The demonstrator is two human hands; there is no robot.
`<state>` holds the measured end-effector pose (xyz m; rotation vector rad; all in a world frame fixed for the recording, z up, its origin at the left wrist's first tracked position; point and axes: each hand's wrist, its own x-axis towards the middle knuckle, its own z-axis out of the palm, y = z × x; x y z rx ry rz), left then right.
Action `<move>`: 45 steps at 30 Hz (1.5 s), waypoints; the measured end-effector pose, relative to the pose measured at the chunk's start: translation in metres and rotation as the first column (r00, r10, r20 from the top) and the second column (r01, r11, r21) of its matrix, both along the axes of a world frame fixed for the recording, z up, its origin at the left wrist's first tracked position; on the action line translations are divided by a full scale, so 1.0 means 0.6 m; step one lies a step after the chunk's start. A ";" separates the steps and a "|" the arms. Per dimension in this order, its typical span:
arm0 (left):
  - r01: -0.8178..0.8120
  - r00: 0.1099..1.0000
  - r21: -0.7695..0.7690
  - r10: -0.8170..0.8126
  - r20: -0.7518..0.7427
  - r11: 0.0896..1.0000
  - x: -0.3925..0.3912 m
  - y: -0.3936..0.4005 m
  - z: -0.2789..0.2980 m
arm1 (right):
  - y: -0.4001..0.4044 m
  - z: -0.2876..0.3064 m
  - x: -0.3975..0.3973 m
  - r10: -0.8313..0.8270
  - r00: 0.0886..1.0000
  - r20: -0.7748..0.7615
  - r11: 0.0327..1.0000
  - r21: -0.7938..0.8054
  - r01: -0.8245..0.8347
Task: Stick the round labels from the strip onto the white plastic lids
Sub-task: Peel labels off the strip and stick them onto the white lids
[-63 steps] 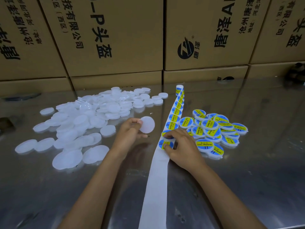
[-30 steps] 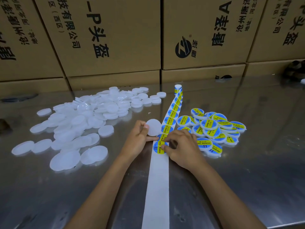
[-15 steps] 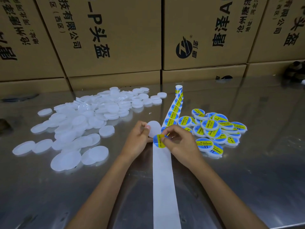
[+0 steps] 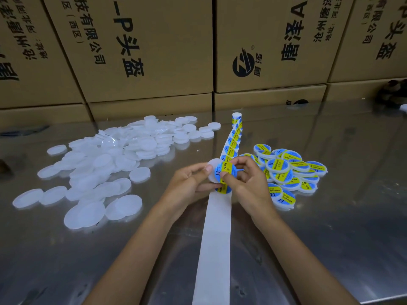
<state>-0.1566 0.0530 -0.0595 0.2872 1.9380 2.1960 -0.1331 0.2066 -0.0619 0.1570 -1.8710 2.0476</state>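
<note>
Head view. Round label (image 4: 225, 172): blue with yellow band, black print, pinched at edge by right hand (image 4: 247, 183), laid over white lid (image 4: 213, 170) held in left hand (image 4: 189, 183) above strip (image 4: 217, 234). Since half a second ago: label lifted off strip onto lid. Lid mostly hidden behind label. Plain lid pile (image 4: 114, 157) left, labelled lid pile (image 4: 286, 170) right, on steel table (image 4: 330, 216). Label's small print illegible.

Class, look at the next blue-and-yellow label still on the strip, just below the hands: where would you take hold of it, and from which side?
Probably pinch the next label at its rounded right edge, coming from the right. It lies flat on the backing strip, so only an edge can be lifted. The right hand already pinches the peeled label, while the left hand holds the white lid.
</note>
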 end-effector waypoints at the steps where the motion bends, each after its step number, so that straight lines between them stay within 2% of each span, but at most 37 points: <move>1: 0.013 1.000 0.013 -0.013 0.000 1.000 0.001 0.001 0.000 | 0.000 0.000 -0.001 -0.005 1.000 -0.008 1.000 0.009 0.005; 6: 0.067 0.998 0.043 -0.068 0.011 0.997 0.004 0.008 0.003 | -0.005 -0.005 -0.003 -0.023 0.999 -0.038 0.997 0.073 0.026; 11: 0.028 0.995 0.109 -0.038 0.090 0.994 0.001 0.015 0.010 | -0.003 -0.007 -0.003 -0.059 0.997 -0.055 0.994 0.085 0.063; 19: 0.017 0.996 0.092 -0.026 0.091 0.996 -0.001 0.015 0.008 | -0.003 -0.007 -0.003 -0.071 0.995 -0.067 0.993 0.086 0.076; 25: 0.035 0.997 0.066 -0.040 0.072 0.997 0.002 0.017 0.006 | -0.001 -0.012 -0.006 -0.099 0.993 -0.060 0.984 0.145 0.107; 27: 0.039 0.997 0.059 -0.042 0.063 0.998 0.003 0.017 0.006 | 0.000 -0.013 -0.006 -0.120 0.991 -0.064 0.975 0.181 0.130; 30: 0.048 0.997 0.059 -0.051 0.050 0.997 0.003 0.016 0.006 | 0.002 -0.018 -0.006 -0.217 0.971 -0.103 0.917 0.321 0.239; 32: 0.056 0.997 0.080 -0.061 0.057 0.995 0.004 0.012 0.008 | 0.005 -0.020 -0.008 -0.269 0.955 -0.122 0.878 0.376 0.295; 36: 0.127 0.988 0.207 -0.143 0.063 0.970 0.006 0.008 0.011 | 0.007 -0.021 -0.010 -0.246 0.969 -0.015 0.913 0.333 0.236; 40: 0.173 0.971 0.300 -0.214 0.110 0.938 0.006 0.011 0.013 | 0.002 -0.025 -0.007 -0.248 0.965 -0.081 0.877 0.405 0.259; 45: 0.223 0.954 0.281 -0.268 0.132 0.934 0.004 0.009 0.011 | 0.012 -0.026 -0.013 -0.315 0.936 -0.156 0.873 0.339 0.351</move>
